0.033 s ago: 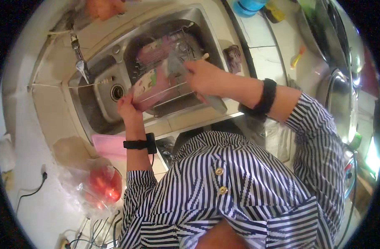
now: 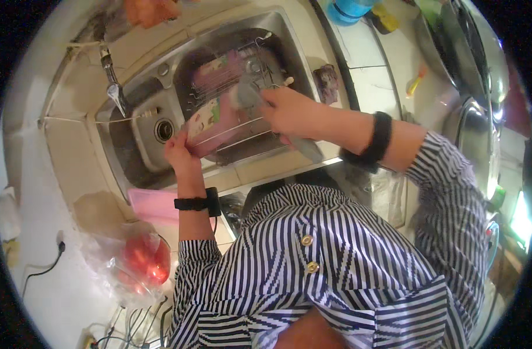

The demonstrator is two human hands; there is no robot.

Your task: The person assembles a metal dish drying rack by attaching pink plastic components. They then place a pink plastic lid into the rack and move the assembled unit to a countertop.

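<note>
Seen from above, a person in a black-and-white striped shirt (image 2: 335, 232) stands at a pale tiled counter (image 2: 260, 167) with a two-bowl metal sink (image 2: 301, 43). Near the person's left side, dark cables (image 2: 138, 323) and a clear plastic bag (image 2: 103, 262) lie on a white surface, with a pink flat tray (image 2: 152, 205) just beyond. Past the sink's right side are a crumpled purplish cloth (image 2: 326, 84), a yellow sponge (image 2: 386, 20) and large pans (image 2: 443, 49). A metal tap (image 2: 111, 87) stands at the sink's far left.

The left hand (image 2: 182, 151) has its fingers closed on the near left corner of a pink-and-wire rack (image 2: 222, 129). The right hand (image 2: 288, 111) is curled around a blurred grey cloth-like item (image 2: 246, 96), held against or just over the rack's right part; contact is unclear. Both forearms wear black bands.

The plastic bag holds something shiny and red (image 2: 146, 262). The rack is at the right bowl (image 2: 286, 58), its near end toward the front rim; more pink and wire shows deeper in, possibly the same piece. The left bowl (image 2: 119, 148) has a round drain (image 2: 164, 131). Farthest, at upper right, stands a blue container (image 2: 347, 13).
</note>
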